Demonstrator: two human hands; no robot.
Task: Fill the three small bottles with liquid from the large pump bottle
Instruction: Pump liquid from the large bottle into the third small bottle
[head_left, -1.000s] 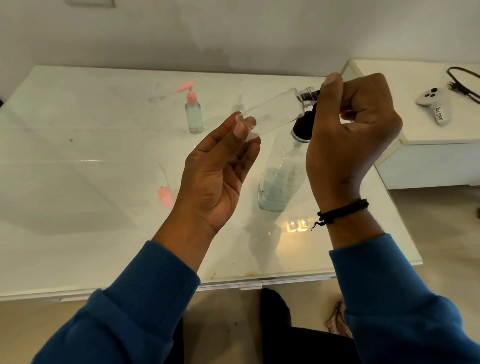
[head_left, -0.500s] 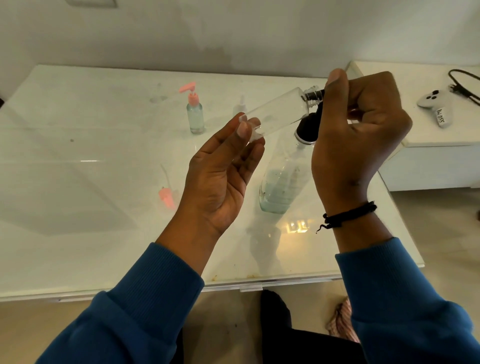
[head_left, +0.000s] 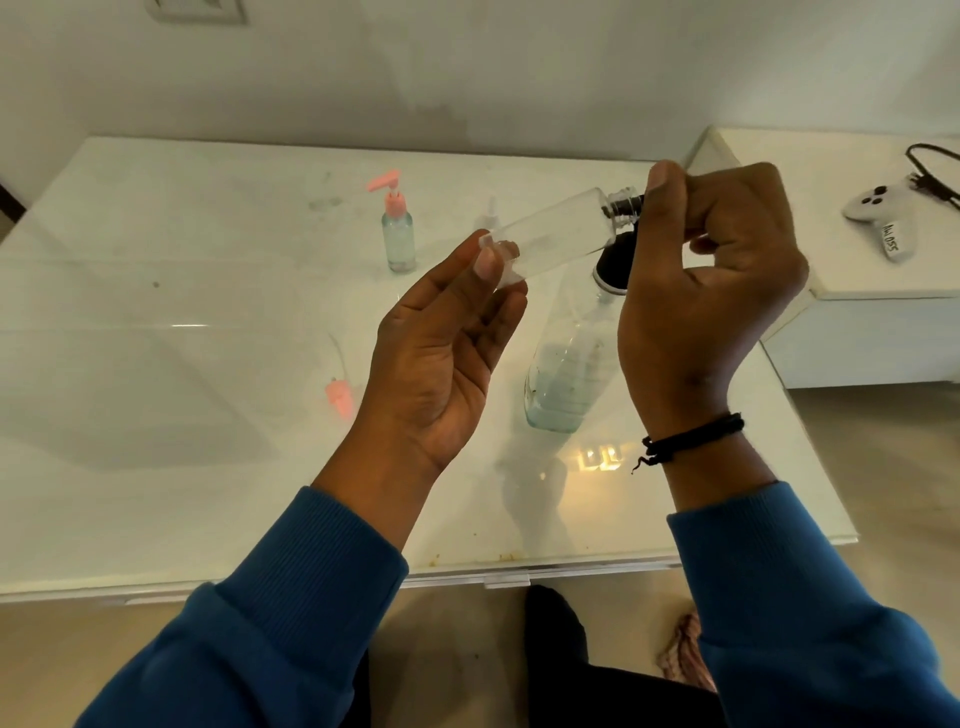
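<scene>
Bottle held aloft above the large pump bottle (head_left: 569, 374), lying nearly flat, long axis rising from lower left to upper right. Small clear bottle (head_left: 550, 234), apparently empty, base toward the left hand (head_left: 441, 353), threaded neck toward the right hand (head_left: 711, 270). Left fingertips (head_left: 488, 260) pinching only the base end, palm otherwise loose and turned up. Right hand curled tight at the neck, thumb pressed against the threads and something dark there; whether a nozzle or a cap, hard to tell. Mouth therefore pointing right and slightly up, straight into the right grip, directly over the dark pump head (head_left: 615, 262) of the large bottle standing upright on the white table (head_left: 156, 467). Probably mid-fill or just lining up the opening with the spout; no liquid visible inside. Right hand nearer the pump, so likely the one to work it. Left of the large bottle: a loose pink pump cap (head_left: 340, 397) lying flat; beyond and left of it, a filled small bottle (head_left: 398, 236) with pink pump, upright.
</scene>
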